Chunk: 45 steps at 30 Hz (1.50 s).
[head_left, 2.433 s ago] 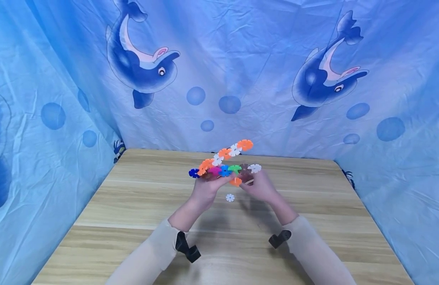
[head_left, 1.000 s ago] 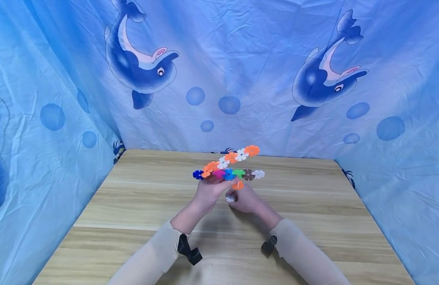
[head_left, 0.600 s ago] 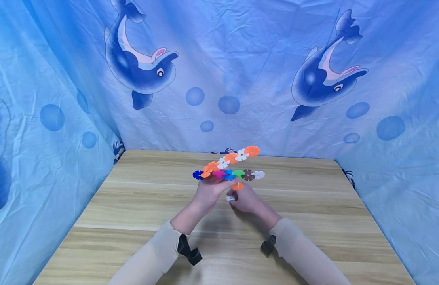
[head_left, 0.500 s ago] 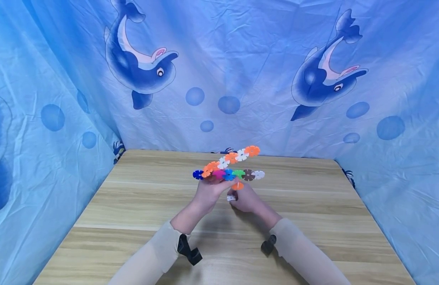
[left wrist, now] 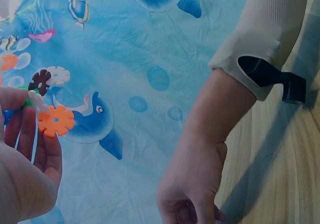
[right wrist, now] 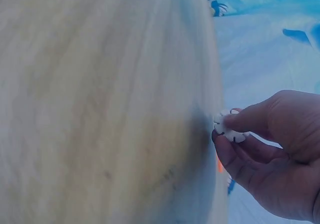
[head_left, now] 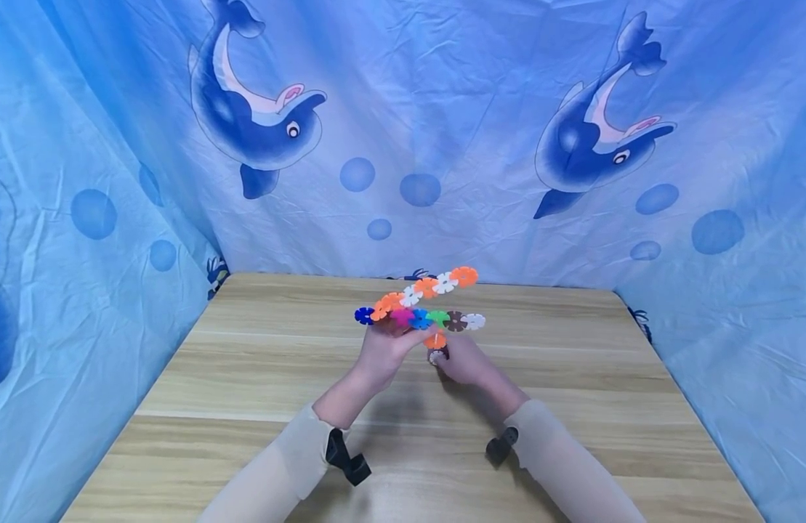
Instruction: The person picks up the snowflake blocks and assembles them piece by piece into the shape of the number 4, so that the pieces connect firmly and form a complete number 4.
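Observation:
My left hand (head_left: 379, 357) grips a built piece of interlocking plastic snowflake discs above the table. One row runs from a dark blue disc (head_left: 364, 316) through pink, blue, green and brown to a white one (head_left: 473, 321). A second row of orange and white discs (head_left: 426, 288) slants up behind it. Below the green disc hangs an orange disc (head_left: 435, 340), shown face-on as an orange disc (left wrist: 56, 120) in the left wrist view. My right hand (right wrist: 280, 156) pinches a single white snowflake disc (right wrist: 231, 128) between thumb and fingers, just under the hanging orange disc in the head view.
The wooden table (head_left: 246, 363) spreads under both hands. A blue curtain (head_left: 474, 109) with printed dolphins stands behind and at both sides. Black wrist mounts (head_left: 347, 457) sit on both sleeves.
My right hand has left the built piece, reached down to the loose white disc on the table, and now holds it a little higher and to the right. The left hand keeps its grip.

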Each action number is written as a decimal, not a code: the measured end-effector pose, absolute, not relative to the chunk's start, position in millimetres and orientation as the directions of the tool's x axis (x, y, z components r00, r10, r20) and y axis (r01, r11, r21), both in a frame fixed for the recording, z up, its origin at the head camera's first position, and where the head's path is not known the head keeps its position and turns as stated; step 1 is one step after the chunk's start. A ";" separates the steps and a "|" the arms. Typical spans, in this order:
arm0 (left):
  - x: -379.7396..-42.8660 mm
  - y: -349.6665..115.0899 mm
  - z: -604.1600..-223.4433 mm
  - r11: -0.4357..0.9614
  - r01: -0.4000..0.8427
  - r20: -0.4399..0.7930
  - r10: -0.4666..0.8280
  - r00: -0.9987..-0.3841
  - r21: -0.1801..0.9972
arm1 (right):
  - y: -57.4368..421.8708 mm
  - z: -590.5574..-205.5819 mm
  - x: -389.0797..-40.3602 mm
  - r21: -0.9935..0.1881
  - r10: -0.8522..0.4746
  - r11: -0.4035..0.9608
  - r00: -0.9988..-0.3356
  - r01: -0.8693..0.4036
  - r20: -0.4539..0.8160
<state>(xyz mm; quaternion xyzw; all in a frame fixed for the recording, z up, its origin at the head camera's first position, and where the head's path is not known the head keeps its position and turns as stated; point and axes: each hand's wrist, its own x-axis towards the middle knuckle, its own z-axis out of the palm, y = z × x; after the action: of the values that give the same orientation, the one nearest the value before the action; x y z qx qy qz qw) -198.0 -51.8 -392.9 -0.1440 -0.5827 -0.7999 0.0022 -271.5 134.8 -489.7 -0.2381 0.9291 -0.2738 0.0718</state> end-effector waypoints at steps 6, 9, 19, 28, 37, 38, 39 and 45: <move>-197.1 -51.2 -390.4 -0.296 0.200 0.250 0.139 -0.958 0.934 | 152.4 -476.0 -277.2 -0.526 -0.463 0.726 -0.880 -0.443 0.103; -195.7 -51.4 -388.6 -0.280 0.196 0.242 0.143 -0.960 0.940 | 163.2 -463.9 -281.9 -0.548 -0.449 0.695 -0.876 -0.465 0.175; -195.2 -50.5 -386.7 -0.302 0.192 0.245 0.147 -0.958 0.934 | 186.8 -412.6 -286.6 -0.682 -0.351 0.634 -0.921 -0.365 0.167; -196.3 -51.3 -387.8 -0.276 0.175 0.223 0.154 -0.963 0.945 | 183.6 -383.3 -272.6 -0.707 -0.329 0.559 -0.899 -0.433 0.291; -196.1 -53.5 -387.9 -0.278 0.180 0.230 0.160 -0.960 0.944 | 179.7 -359.0 -256.3 -0.796 -0.338 0.402 -0.881 -0.452 0.330; -196.0 -53.8 -387.9 -0.280 0.179 0.230 0.162 -0.960 0.943 | 179.7 -357.1 -255.1 -0.804 -0.343 0.377 -0.875 -0.460 0.341; -196.0 -53.8 -387.8 -0.280 0.178 0.229 0.162 -0.960 0.943 | 179.5 -355.4 -254.0 -0.815 -0.349 0.345 -0.869 -0.467 0.350; -196.5 -54.1 -388.5 -0.263 0.178 0.224 0.156 -0.962 0.948 | 177.8 -346.2 -246.5 -0.871 -0.356 0.186 -0.857 -0.455 0.372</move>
<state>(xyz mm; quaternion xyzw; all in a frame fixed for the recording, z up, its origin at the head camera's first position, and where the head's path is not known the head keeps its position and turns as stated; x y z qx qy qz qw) -196.5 -54.1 -388.5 -0.1378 -0.6069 -0.7827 0.0071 -246.5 177.8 -346.2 -0.2637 0.7690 -0.5807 -0.0427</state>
